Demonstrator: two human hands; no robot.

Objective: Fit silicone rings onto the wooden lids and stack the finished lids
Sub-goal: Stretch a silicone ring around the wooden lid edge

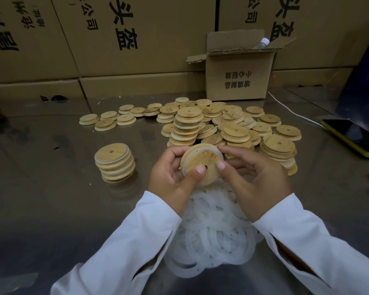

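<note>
A round wooden lid point(202, 160) with a small hole is held up in front of me, a translucent silicone ring around its rim. My left hand point(170, 177) grips its left edge, thumb on the face. My right hand point(254, 177) grips the right edge, thumb next to the hole. Below my hands lies a heap of loose white silicone rings point(213, 233). A short stack of ringed lids point(115, 162) stands to the left. Behind it all spreads a large pile of bare wooden lids point(228, 124), partly stacked.
The steel table point(51, 209) is backed by a wall of large cardboard cartons point(136, 39). A small open carton point(239, 71) with a bottle in it stands behind the pile. A phone point(354, 137) on a white cable lies at the right.
</note>
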